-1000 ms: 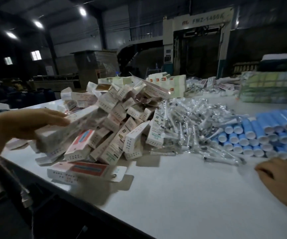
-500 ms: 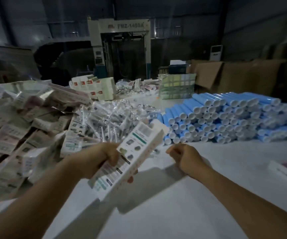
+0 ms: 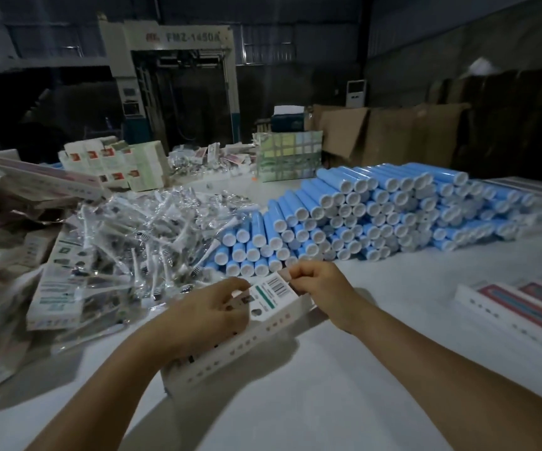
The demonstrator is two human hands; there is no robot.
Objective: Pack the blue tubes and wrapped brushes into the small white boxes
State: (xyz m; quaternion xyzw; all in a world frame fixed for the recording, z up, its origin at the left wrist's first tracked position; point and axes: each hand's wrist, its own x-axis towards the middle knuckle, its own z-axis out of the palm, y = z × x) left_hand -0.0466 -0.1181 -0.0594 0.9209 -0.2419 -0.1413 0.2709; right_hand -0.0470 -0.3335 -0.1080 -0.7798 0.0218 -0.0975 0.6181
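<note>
The white carton [image 3: 246, 330] sits nearest, lifted just above the table [image 3: 344, 402] and tilted so its far end is higher. The left hand [image 3: 204, 320] grips it from above, fingers curled over its printed top face with the thumb hidden underneath. The right hand [image 3: 318, 288] pinches the end flap [image 3: 284, 276] at the carton's far end between thumb and curled fingers. I judge the step to be opening this end for loading. The risk lies there — pulled too hard or off-line, the thin flap could crease or tear, and the left hand's squeeze could flatten the carton so a tube jams at the mouth. Whether anything is inside the carton cannot be told; its end is not yet open to view.

Left of the carton lies a heap of wrapped brushes [image 3: 139, 242] in clear film, slippery-looking and tangled — lifting one could drag others off the pile. Farther left of the carton are more small boxes [image 3: 18, 222], piled loosely; what they hold cannot be seen. Right of the carton lie flat boxes with red and blue fronts [image 3: 530, 307], closed. Beyond the carton, the blue tubes [image 3: 377, 216] are stacked on their sides in a long bank, white caps facing the carton; taking one from low in the bank could set others rolling. Beyond the tubes stand brown cardboard cartons [image 3: 393, 131], contents hidden
</note>
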